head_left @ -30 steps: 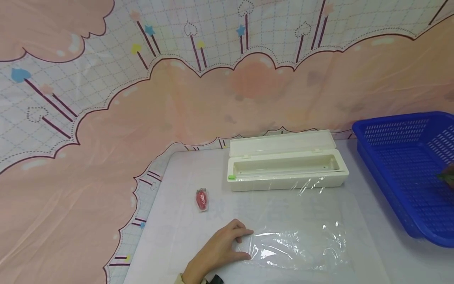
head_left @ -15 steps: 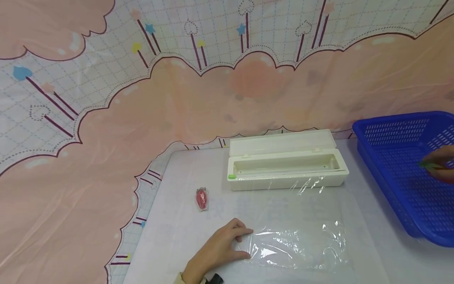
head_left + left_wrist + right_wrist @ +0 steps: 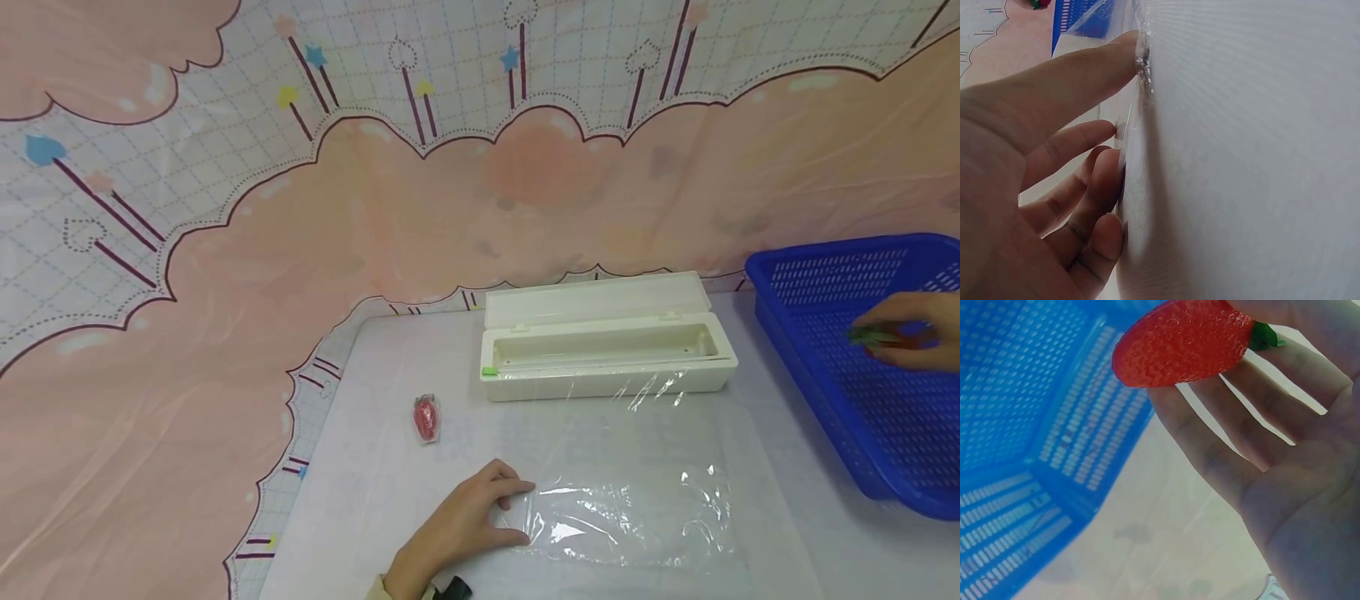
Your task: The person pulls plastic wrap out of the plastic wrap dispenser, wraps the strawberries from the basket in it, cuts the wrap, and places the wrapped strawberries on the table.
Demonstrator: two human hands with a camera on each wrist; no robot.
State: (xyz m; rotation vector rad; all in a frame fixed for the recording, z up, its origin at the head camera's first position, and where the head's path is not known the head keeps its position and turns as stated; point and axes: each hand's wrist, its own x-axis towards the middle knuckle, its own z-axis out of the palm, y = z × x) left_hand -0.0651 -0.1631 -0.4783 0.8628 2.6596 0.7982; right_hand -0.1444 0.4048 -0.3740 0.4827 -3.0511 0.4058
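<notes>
My left hand (image 3: 468,523) lies on the white table with straight fingers pressing the left edge of a clear plastic film sheet (image 3: 630,521); the left wrist view shows the fingertips (image 3: 1125,47) flat against the film (image 3: 1141,62). My right hand (image 3: 903,329) hovers over the blue basket (image 3: 847,392) at the right edge, pinching a red strawberry with green leaves (image 3: 873,337). In the right wrist view the strawberry (image 3: 1182,340) sits between the fingers (image 3: 1210,444) above the basket's mesh (image 3: 1016,394).
An open cream film-dispenser box (image 3: 603,342) stands at the back of the table, film trailing from it. A small wrapped red strawberry (image 3: 426,419) lies left of the box. The white table (image 3: 375,400) ends at a pink patterned backdrop (image 3: 375,208).
My right hand has come further into view over the basket, moving left and up with the strawberry. The left hand and the film have not moved.
</notes>
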